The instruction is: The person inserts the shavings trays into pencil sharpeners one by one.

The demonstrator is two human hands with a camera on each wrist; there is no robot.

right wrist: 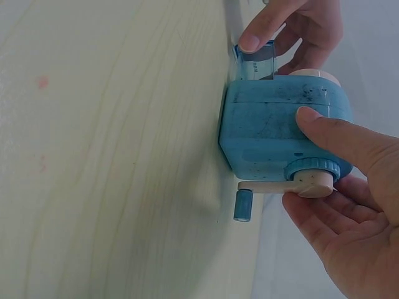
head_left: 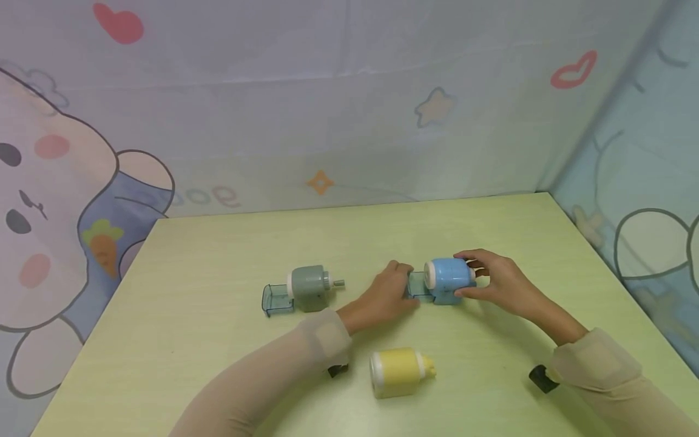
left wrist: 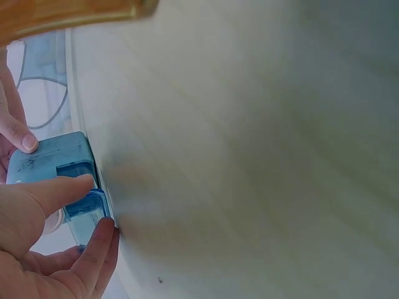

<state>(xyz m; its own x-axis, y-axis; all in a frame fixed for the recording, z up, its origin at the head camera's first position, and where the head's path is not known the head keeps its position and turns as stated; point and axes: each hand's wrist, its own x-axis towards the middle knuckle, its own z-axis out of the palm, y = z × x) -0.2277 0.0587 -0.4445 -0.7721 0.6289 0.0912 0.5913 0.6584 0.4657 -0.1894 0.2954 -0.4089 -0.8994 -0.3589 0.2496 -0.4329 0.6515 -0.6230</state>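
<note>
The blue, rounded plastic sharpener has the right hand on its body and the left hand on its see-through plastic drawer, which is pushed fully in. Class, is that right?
No, the see-through drawer is pulled out: the head view shows it projecting from the blue sharpener. The rest stands.

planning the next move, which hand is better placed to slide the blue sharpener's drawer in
Probably the left hand: it holds the protruding drawer, while the right hand grips the blue sharpener at the opposite end.
</note>
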